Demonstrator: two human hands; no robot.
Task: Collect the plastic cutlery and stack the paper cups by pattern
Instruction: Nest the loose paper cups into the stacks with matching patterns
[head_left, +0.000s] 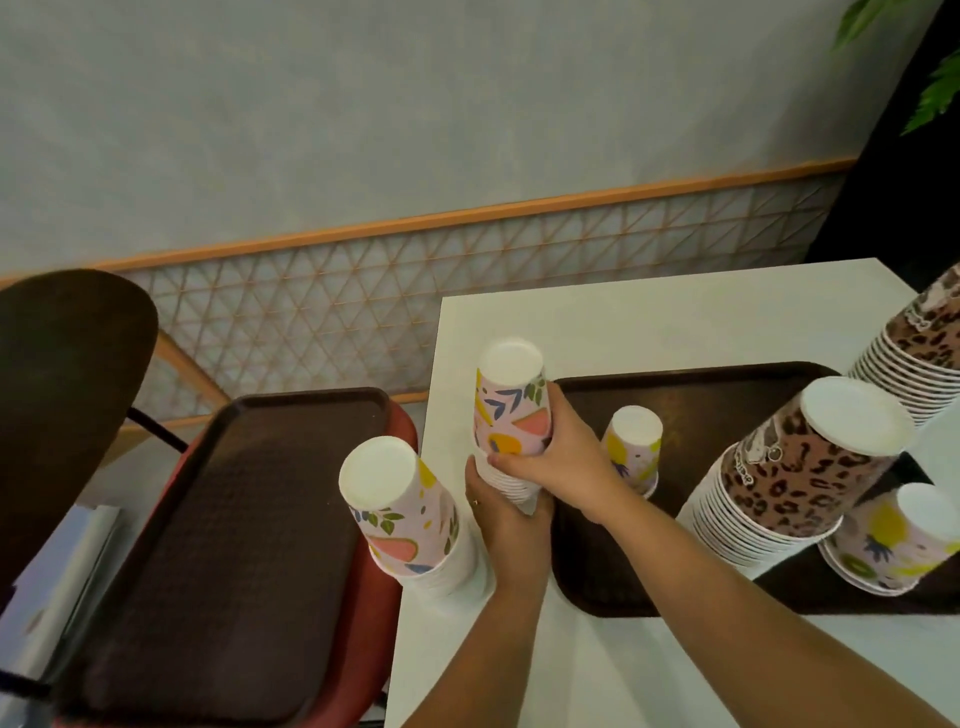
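Observation:
Both hands hold one upside-down stack of fruit-pattern paper cups (511, 400) above the white table's left part. My right hand (558, 457) wraps the top cup's side. My left hand (506, 525) grips the white rims at the stack's bottom. A second fruit-pattern stack (402, 509) stands upside down at the table's left edge. A single fruit cup (634, 447) and another fruit-pattern cup (893, 540) sit inverted on the brown tray (691, 395). Two leopard-pattern stacks (795, 462) (919, 348) lean on the right. No cutlery shows.
The white table (649, 322) stands against a lattice-panelled wall. To its left a second brown tray (234, 545) rests on a red chair seat (402, 415). A dark chair back (62, 374) is at far left. Green leaves (935, 88) hang at top right.

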